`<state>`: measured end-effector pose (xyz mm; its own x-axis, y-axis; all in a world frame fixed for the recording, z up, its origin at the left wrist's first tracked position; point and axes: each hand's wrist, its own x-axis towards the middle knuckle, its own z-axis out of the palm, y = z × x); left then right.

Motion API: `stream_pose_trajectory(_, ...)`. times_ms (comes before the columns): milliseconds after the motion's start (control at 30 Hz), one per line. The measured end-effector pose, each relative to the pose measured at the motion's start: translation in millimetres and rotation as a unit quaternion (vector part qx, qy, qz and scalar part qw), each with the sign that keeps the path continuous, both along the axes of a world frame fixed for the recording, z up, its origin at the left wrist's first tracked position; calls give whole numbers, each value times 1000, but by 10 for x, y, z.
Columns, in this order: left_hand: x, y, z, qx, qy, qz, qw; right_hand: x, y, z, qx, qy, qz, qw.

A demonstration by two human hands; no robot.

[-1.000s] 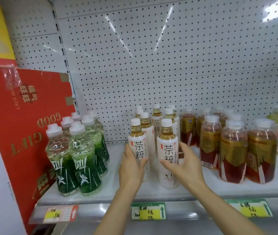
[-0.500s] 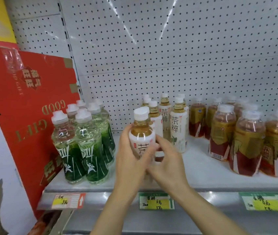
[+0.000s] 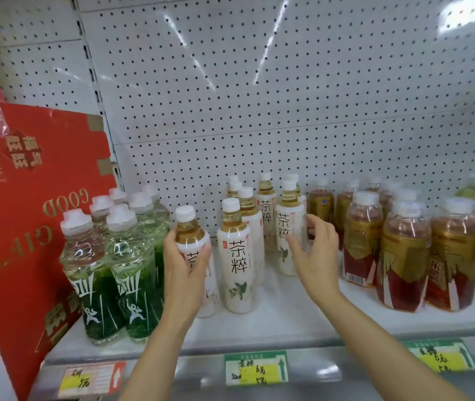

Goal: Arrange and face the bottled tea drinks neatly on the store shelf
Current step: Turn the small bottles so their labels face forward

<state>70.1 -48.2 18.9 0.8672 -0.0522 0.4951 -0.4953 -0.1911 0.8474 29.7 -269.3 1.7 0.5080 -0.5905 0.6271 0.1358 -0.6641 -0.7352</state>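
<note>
Several white-labelled tea bottles with white caps stand on the white shelf (image 3: 288, 316) in the middle. My left hand (image 3: 185, 267) grips one white tea bottle (image 3: 191, 235) at the front left of that group, upright on the shelf. Beside it stands another white tea bottle (image 3: 236, 256), label facing me. My right hand (image 3: 315, 251) is open, fingers spread just in front of a white tea bottle (image 3: 287, 227) further back; I cannot tell whether it touches. More of these bottles (image 3: 266, 204) stand behind.
Green-labelled clear bottles (image 3: 108, 264) crowd the shelf's left end beside a red cardboard box (image 3: 27, 198). Amber bottles with red-gold labels (image 3: 404, 250) fill the right. A pegboard wall (image 3: 259, 96) backs the shelf. Price tags (image 3: 255, 369) line the front edge.
Both hands were together on one white tea bottle; now my left hand has set it down to the left and my right hand has let go and reached toward a bottle further back right.
</note>
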Motion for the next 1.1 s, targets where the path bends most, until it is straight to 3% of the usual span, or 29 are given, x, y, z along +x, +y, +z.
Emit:
stream_pose_trajectory(133,55,48,81,40,-8,13,999,260,-291,-8,38,88,-1,995)
stream_pose_trajectory(367,119,84,171,55,5,57,997,627,-343,-5,52,132,5,990)
stream_pose_trajectory(467,-191,-45,195,-36,-121,135,983,529,-341,-38,83,96,51,991)
stream_pose_trajectory(567,-711,-427,231,-43,-257,57,964,205,-241,-26,94,36,99,990)
stream_pose_trajectory(667,-783,-927,303,42,-162,-55,984,-86,-94,33,39,-10,148,988)
stream_pose_trajectory(767,-564,-1218,304,103,-111,-37,988,-254,56,59,3,-28,168,985)
stream_pose_trajectory(867,-496,-1163,301,21,-62,-72,995,-415,-11,144,-25,22,270,962)
stream_pose_trajectory(933,-541,-987,318,-56,-55,-108,991,-441,-144,133,19,43,347,937)
stream_pose_trajectory(1033,-651,-750,377,-131,-101,-112,980,-146,-277,60,152,6,264,952)
stream_pose_trajectory(1100,-776,-688,382,-165,-141,-121,969,224,-371,13,130,52,170,975)
